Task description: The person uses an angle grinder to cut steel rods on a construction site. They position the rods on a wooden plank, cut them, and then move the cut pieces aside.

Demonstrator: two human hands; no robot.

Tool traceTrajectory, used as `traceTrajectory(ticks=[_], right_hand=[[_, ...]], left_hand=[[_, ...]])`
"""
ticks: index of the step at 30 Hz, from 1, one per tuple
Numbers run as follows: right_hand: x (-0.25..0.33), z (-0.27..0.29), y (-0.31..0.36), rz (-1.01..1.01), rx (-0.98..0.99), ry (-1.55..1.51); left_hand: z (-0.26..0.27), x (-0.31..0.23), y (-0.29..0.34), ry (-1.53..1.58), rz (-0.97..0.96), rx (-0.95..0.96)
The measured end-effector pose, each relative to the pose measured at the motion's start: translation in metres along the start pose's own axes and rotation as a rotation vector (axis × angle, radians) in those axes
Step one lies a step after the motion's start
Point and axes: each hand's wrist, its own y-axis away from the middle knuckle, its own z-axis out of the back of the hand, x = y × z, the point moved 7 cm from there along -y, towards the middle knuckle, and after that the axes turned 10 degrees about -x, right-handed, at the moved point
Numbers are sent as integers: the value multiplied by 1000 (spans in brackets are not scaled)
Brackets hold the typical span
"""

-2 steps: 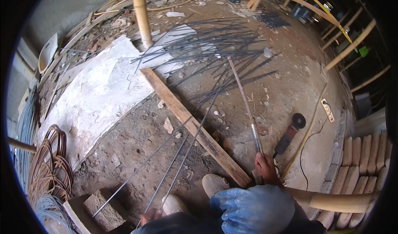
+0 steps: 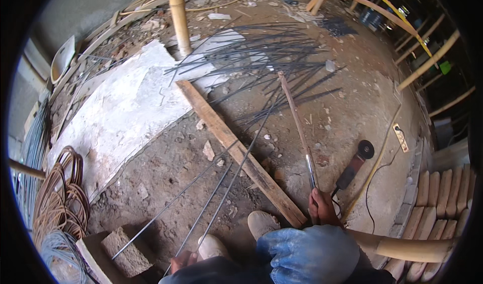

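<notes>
My right hand (image 2: 323, 207) is wrapped round the lower end of a long metal pipe (image 2: 298, 114), rusty brown along its upper length and shiny near my fist. The pipe points away over the ground. At the lower edge my left hand (image 2: 184, 261) has curled fingers round a thin steel rod (image 2: 204, 222). Another rod (image 2: 166, 207) runs to its left, its near end over a rough block (image 2: 128, 250). A third rod (image 2: 227, 194) slants past on the right. All of them cross a wooden plank (image 2: 241, 155) on the ground. My blue-clad knee hides part of the right forearm.
Several dark steel rods (image 2: 261, 52) lie scattered farther off. An angle grinder (image 2: 352, 167) rests at right beside a cable and a power strip (image 2: 400, 138). Rusty wire coils (image 2: 63, 193) sit at left. A bamboo post (image 2: 178, 17) stands beyond a white sheet (image 2: 121, 108).
The whole view has shifted slightly, so the ground things appear a little to the right. Both hands keep their hold, and the pipe's far end sits slightly lower in the picture.
</notes>
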Motion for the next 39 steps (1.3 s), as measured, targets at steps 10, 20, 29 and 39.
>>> traceTrajectory(ticks=[10,20,29,39], right_hand=[[-25,-3,13,62,287,158],[4,-2,28,170,12,327],[65,-21,23,875,-472,853],[53,-29,12,892,-447,903]], left_hand=[[3,-61,-34,14,31,-80],[25,-63,-53,-83,-136,-220],[34,-45,-46,-93,-101,-274],[36,-47,-48,-69,-90,-232]])
